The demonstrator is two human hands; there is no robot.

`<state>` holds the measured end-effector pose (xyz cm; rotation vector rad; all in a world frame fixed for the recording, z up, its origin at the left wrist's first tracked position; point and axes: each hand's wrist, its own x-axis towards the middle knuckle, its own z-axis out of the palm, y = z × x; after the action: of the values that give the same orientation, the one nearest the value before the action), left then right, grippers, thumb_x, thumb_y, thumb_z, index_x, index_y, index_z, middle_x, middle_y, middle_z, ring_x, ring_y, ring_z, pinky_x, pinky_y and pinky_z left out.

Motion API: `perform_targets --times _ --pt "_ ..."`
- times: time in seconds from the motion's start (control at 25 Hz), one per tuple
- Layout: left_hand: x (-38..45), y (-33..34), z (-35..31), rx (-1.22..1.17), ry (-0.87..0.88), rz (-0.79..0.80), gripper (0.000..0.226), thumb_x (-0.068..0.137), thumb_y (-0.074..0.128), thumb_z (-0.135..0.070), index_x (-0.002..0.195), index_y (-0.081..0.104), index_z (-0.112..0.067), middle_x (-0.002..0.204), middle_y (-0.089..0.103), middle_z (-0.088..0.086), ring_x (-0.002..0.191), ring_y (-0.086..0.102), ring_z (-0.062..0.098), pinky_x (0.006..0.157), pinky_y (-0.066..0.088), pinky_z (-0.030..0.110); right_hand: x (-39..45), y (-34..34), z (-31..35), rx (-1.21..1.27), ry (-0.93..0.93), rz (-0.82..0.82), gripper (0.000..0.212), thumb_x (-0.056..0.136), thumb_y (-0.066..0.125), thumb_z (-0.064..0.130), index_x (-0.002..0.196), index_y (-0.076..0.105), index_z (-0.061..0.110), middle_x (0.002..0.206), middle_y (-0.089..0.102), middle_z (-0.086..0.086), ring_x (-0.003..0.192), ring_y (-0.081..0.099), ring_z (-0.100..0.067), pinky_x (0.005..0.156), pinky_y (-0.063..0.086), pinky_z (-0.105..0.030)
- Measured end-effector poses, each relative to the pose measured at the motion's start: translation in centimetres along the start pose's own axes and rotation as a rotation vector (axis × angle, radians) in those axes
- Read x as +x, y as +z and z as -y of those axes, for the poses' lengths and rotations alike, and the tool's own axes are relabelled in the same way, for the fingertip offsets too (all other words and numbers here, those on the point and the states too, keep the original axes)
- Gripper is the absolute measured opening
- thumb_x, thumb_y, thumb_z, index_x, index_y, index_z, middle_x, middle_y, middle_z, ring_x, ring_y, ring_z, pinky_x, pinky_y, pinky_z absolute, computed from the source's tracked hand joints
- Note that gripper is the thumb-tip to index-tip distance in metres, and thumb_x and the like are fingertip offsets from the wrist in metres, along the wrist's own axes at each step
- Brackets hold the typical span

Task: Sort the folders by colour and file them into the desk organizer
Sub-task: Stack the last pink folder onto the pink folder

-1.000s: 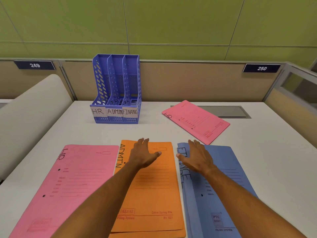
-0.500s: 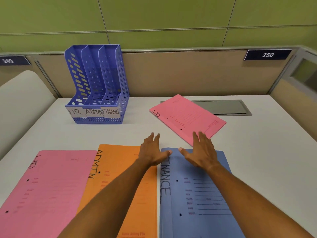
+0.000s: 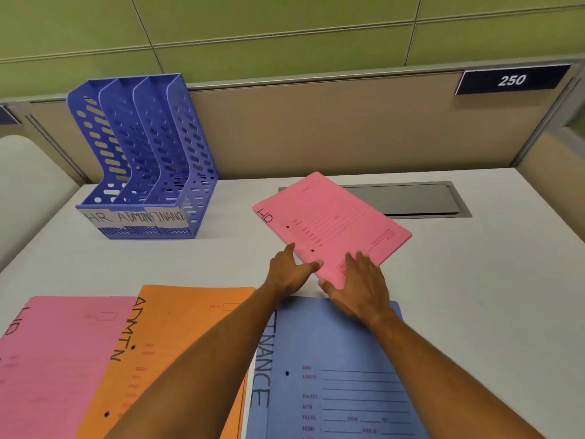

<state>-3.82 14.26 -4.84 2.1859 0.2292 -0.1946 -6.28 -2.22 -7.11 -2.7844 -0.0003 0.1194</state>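
Note:
A blue three-slot desk organizer (image 3: 142, 160), labelled HR, ADMIN and FINANCE, stands empty at the back left. A pink HR folder (image 3: 335, 223) lies flat and askew at mid-desk. My left hand (image 3: 289, 270) touches its near left edge with spread fingers. My right hand (image 3: 357, 286) rests flat on its near corner, thumb at the edge. Along the front lie another pink HR folder (image 3: 57, 359), an orange ADMIN folder (image 3: 177, 337) and a blue FINANCE folder (image 3: 342, 359), partly under my forearms.
The white desk (image 3: 474, 296) ends at a beige partition (image 3: 348, 128) bearing a "250" sign (image 3: 511, 80). A grey cable hatch (image 3: 408, 199) sits flush behind the far pink folder. A curved white panel (image 3: 28, 179) borders the left side.
Both hands moved forward off the orange and blue folders and now touch the far pink folder's near edge. The view shifted right and closer.

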Motion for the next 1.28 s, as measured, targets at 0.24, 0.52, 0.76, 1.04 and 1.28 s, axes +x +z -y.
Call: perform_targets --times 0.24,0.52,0.76,1.04,1.28 --pt "2.3 1.0 -1.7 -0.468 -0.282 -0.084 0.047 0.086 0.066 -0.03 0.128 0.049 -0.015 0.13 0.059 0.001 0.121 0.054 0.029 0.104 0.043 0.046 0.6 0.7 -1.3 -0.036 -0.046 -0.03 0.077 0.083 0.042 0.071 0.135 0.044 0.015 0.145 0.043 -0.011 0.133 0.039 -0.029 0.114 0.031 -0.044" --pt "3.1 -0.1 -2.7 -1.036 -0.488 -0.111 0.013 0.091 0.053 -0.015 0.1 0.061 -0.011 0.096 0.072 0.013 0.091 0.069 0.026 0.084 0.056 0.038 0.8 0.3 -2.1 0.038 -0.094 -0.094 0.066 0.082 0.044 0.071 0.122 0.054 0.02 0.126 0.055 -0.004 0.112 0.05 -0.022 0.096 0.042 -0.033" --pt "3.1 -0.1 -3.9 -0.896 -0.455 -0.167 0.016 0.088 0.053 0.003 0.096 0.063 -0.006 0.088 0.072 0.009 0.077 0.07 0.019 0.058 0.055 0.026 0.7 -0.2 -2.4 0.123 -0.067 -0.095 0.066 0.084 0.04 0.073 0.126 0.057 0.024 0.127 0.057 0.0 0.11 0.053 -0.018 0.093 0.044 -0.028" --pt "3.0 0.0 -5.0 -0.668 -0.343 -0.231 0.014 0.083 0.07 0.0 0.095 0.064 0.004 0.098 0.071 0.016 0.082 0.072 0.027 0.068 0.06 0.034 -0.2 -0.8 -2.4 0.233 -0.044 -0.091 0.062 0.085 0.048 0.067 0.128 0.06 0.024 0.136 0.055 -0.002 0.12 0.052 -0.02 0.103 0.041 -0.034" --pt "2.5 -2.2 -5.9 -0.601 -0.201 -0.232 0.008 0.085 0.067 0.001 0.087 0.061 0.007 0.102 0.071 0.013 0.089 0.071 0.028 0.076 0.06 0.038 -0.4 -2.3 -1.8 0.403 -0.007 -0.189 0.054 0.086 0.06 0.052 0.128 0.061 0.018 0.14 0.052 -0.004 0.128 0.047 -0.021 0.107 0.039 -0.038"
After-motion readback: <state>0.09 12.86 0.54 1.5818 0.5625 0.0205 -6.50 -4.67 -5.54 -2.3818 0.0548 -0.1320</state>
